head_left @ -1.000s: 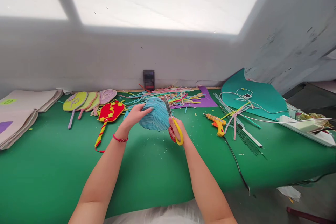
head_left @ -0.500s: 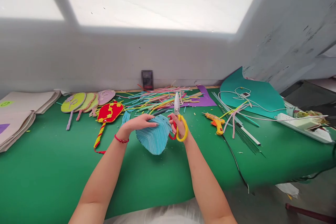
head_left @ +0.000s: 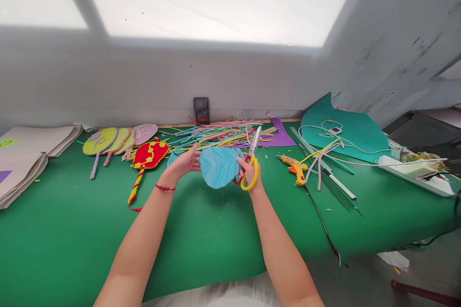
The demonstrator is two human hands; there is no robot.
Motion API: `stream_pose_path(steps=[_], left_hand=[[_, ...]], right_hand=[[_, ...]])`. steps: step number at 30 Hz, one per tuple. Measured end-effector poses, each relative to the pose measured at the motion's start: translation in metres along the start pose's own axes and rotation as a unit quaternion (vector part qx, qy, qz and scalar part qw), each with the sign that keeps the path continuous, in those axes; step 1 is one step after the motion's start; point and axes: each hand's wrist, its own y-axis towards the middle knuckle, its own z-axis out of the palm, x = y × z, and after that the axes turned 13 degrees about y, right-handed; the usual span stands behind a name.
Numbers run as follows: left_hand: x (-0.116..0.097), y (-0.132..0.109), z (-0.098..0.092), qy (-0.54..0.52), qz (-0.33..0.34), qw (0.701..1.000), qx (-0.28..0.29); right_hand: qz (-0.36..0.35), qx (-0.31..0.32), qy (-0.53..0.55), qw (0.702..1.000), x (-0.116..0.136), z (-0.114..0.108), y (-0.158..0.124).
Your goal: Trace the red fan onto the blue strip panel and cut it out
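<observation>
A light-blue ribbed fan panel (head_left: 219, 168), rounded in outline, is held up above the green table. My right hand (head_left: 250, 172) pinches its right edge between thumb and fingers. That same hand also carries scissors (head_left: 255, 146) with yellow and red handles, their blades together and pointing up and away. My left hand (head_left: 185, 162) is open at the panel's left edge, thumb raised and fingers stretched out. Its fingertips reach the edge; whether they press on it I cannot tell. Another blue piece (head_left: 173, 157) is partly hidden behind my left hand.
Behind my hands lies a heap of coloured fuzzy stems (head_left: 219, 132). A red fan (head_left: 150, 154) and several pastel fans (head_left: 101, 141) lie left. To the right are a yellow glue gun (head_left: 298, 171), thin wires (head_left: 336, 189), a teal sheet (head_left: 360, 134) and a power strip (head_left: 418, 175).
The blue panel has turned and moved slightly up and right. My left hand has let go of its top and opened at its left side. The scissors tilt further right.
</observation>
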Motion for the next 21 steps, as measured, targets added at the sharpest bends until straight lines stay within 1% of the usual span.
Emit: stream_pose_path(steps=[2,5,8,12,14,16,18,21], left_hand=[[0.001,0.002,0.001,-0.045,0.012,0.998,0.035],[0.002,0.003,0.009,-0.052,0.027,0.996,0.061],[0.004,0.003,0.025,-0.032,0.046,0.996,0.065],[0.005,0.0,0.045,-0.011,0.07,0.994,0.086],[0.004,-0.002,0.053,-0.003,0.08,0.995,0.066],[0.002,-0.003,0.058,-0.001,0.082,0.996,0.032],[0.001,-0.004,0.061,0.005,0.086,0.996,-0.005],[-0.002,-0.006,0.061,0.016,0.117,0.992,-0.051]], right_hand=[[-0.027,-0.042,0.008,0.999,0.002,0.0,0.001],[-0.061,-0.074,-0.001,0.995,0.004,0.003,-0.001],[-0.079,-0.074,-0.011,0.994,0.005,0.004,-0.004],[-0.092,-0.073,-0.01,0.993,0.004,0.004,-0.003],[-0.099,-0.069,-0.01,0.993,0.003,0.003,-0.001],[-0.1,-0.065,-0.009,0.993,0.003,0.002,-0.001],[-0.098,-0.061,-0.007,0.993,0.003,0.003,-0.001],[-0.099,-0.047,-0.003,0.994,0.004,0.005,-0.003]])
